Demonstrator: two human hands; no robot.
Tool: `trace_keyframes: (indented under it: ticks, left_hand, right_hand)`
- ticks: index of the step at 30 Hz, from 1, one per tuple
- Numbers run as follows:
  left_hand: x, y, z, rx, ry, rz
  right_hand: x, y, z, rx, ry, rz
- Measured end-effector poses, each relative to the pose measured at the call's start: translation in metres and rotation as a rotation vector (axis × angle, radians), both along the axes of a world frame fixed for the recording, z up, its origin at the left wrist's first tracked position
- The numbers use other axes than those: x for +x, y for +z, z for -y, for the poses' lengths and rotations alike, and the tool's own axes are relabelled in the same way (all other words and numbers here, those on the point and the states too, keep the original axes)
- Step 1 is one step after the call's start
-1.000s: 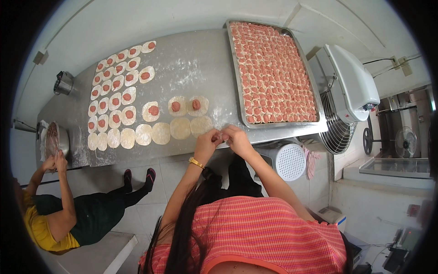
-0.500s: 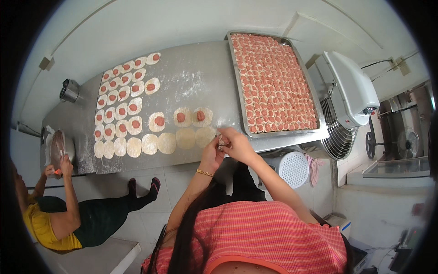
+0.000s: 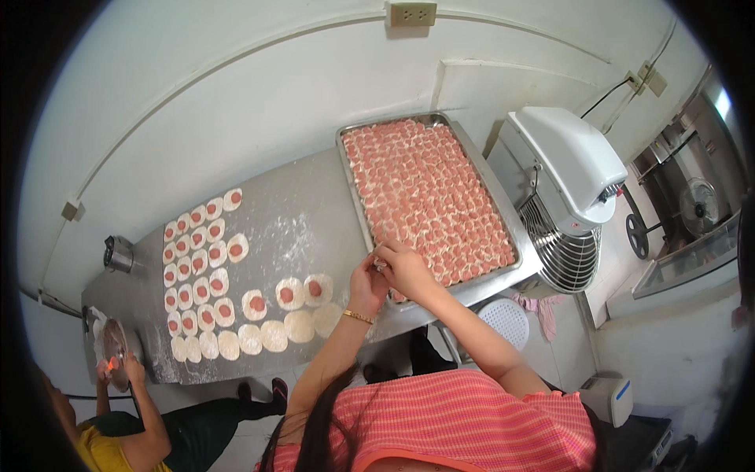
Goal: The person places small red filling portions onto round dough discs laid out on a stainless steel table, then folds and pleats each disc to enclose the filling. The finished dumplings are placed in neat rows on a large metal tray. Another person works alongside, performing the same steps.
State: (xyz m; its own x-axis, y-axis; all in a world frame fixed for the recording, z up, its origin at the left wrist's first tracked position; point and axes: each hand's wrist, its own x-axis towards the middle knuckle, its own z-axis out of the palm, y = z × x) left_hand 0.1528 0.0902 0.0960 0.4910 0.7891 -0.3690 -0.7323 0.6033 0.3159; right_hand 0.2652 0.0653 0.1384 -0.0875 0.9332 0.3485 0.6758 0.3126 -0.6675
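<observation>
Both my hands are pinched together round a small meat-filled dumpling (image 3: 380, 266), of which only a bit shows between the fingers. My left hand (image 3: 366, 288), with a gold bracelet at its wrist, supports it from the left. Fingers of my right hand (image 3: 404, 269) press at its top. The hands hang over the lower left edge of a big metal tray (image 3: 351, 186) packed with rows of open-topped dumplings (image 3: 432, 197). Left of my hands lie flat round wrappers (image 3: 274, 336) in a row, and several wrappers topped with meat filling (image 3: 289, 293).
A flour-dusted steel table (image 3: 314, 212) runs along the wall. At far left a co-worker (image 3: 145, 444) in yellow holds an orange-handled tool over a metal bowl (image 3: 130, 346). Right of the tray stands a white mixer (image 3: 562, 165) with a wire guard. A white perforated stool (image 3: 505, 321) is below the table.
My hands, still pinching the dumpling, have gone from the table's front edge to over the tray's lower left edge. The view has shifted, showing more wall.
</observation>
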Motion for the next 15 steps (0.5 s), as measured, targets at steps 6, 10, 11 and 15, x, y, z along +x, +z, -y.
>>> trace_keyframes:
  ticks: [6, 10, 11, 15]
  left_hand:
    - [0.070, 0.002, -0.120, 0.453, -0.153, -0.654]
    - [0.109, 0.026, -0.210, 1.231, -0.090, -1.592]
    - [0.121, 0.021, -0.232, 1.305, -0.077, -1.621]
    - [0.166, 0.003, -0.310, 1.460, -0.092, -1.732]
  right_hand:
    - [0.133, 0.003, -0.105, -0.090, -0.131, -0.220]
    - [0.244, -0.015, -0.201, -0.037, -0.313, -0.137]
    - [0.266, -0.019, -0.223, -0.058, -0.329, -0.152]
    - [0.315, -0.032, -0.303, -0.061, -0.392, -0.171]
